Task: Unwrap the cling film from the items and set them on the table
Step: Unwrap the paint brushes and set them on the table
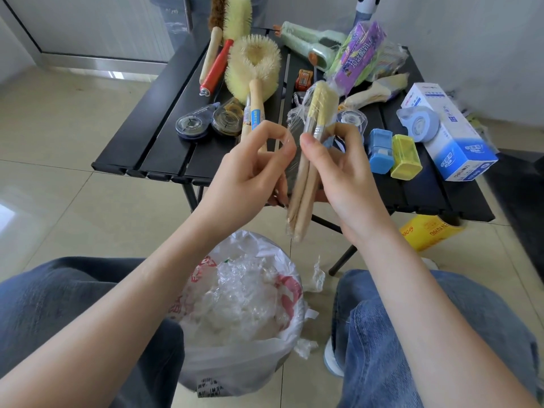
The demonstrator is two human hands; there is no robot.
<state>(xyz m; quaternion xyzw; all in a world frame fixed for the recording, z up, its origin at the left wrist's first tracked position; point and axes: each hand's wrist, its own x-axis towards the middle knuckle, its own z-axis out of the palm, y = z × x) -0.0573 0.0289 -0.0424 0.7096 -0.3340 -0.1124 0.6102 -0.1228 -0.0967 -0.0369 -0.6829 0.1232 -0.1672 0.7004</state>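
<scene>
Now both hands, left hand (250,169) and right hand (344,169), grip the wrapped brushes (309,160).

Black table (164,142): brushes (253,66), tape dispensers (194,126), box (447,134)

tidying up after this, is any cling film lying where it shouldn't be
Yes. A crumpled scrap of cling film lies on the floor tiles beside the lined bin, and another scrap sits by its rim instead of inside.

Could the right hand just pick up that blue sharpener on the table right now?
Probably not yet. The right hand is gripping the wrapped brushes. The blue sharpener sits close by on the table with nothing blocking it, so a freed hand likely could.
</scene>
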